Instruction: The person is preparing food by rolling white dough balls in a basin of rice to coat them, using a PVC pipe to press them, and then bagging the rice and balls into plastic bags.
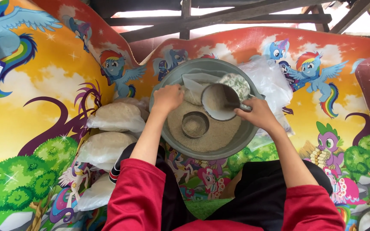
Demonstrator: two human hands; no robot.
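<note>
One scoop (217, 101) of rice, tilted over the grey basin (249, 137), gripped by right hand (258, 113). Left hand (167, 97) pinches one clear bag (195, 81) open at basin's rim. One tin (195, 124) sits inside. Three filled bags (115, 116) left of basin, on one cartoon mat (43, 85).

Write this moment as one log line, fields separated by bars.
left hand: holds clear bag open | right hand: tilts scoop of rice | basin: rice, small tin
</note>
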